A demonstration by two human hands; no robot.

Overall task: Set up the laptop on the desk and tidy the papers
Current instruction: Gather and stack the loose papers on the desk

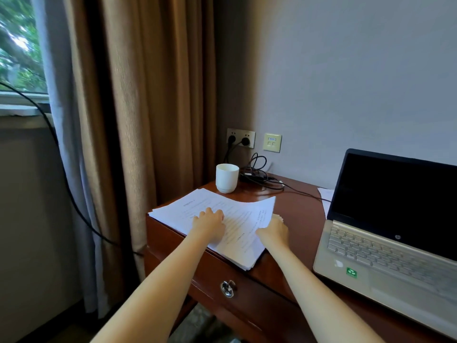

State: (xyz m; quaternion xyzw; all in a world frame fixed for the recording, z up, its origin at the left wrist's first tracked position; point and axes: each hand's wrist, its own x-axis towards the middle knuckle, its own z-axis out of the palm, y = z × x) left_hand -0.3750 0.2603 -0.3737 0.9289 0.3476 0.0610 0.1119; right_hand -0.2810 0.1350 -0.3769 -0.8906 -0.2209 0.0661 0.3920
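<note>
Left hand (pixel 210 225) pressing down printed white papers (pixel 178 210), right hand (pixel 273 231) pinching their lifted, curling edge

white papers (pixel 217 209) | white cup (pixel 227 177) | silver laptop (pixel 385 251) | brown desk (pixel 299 214)

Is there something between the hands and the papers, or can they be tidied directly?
Nothing visible stands between them. The left hand rests on the papers, and the right hand holds their raised right edge. The white cup stands just behind the stack, not in the hands' way.
</note>
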